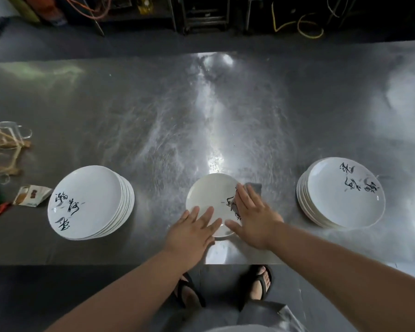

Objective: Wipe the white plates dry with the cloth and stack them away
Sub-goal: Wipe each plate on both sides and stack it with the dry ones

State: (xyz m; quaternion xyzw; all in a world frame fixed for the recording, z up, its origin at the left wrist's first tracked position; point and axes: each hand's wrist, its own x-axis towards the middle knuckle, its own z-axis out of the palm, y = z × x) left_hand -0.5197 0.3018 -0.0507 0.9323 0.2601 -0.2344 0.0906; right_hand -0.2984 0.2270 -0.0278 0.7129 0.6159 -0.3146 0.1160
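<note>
Here, a single white plate (209,195) is lying near the front edge of the steel table (153,128), between the left stack (86,200) of plates and the right stack (345,192), well apart from both. The left hand (192,232) is resting flat on its near rim, fingers straight and spread, while the right hand (252,218), fingers also extended, is pressing the grey cloth (255,187) onto the plate's right side.

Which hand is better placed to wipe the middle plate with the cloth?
Right. The right hand presses the grey cloth flat onto the plate; the left hand only rests on its near rim.
</note>
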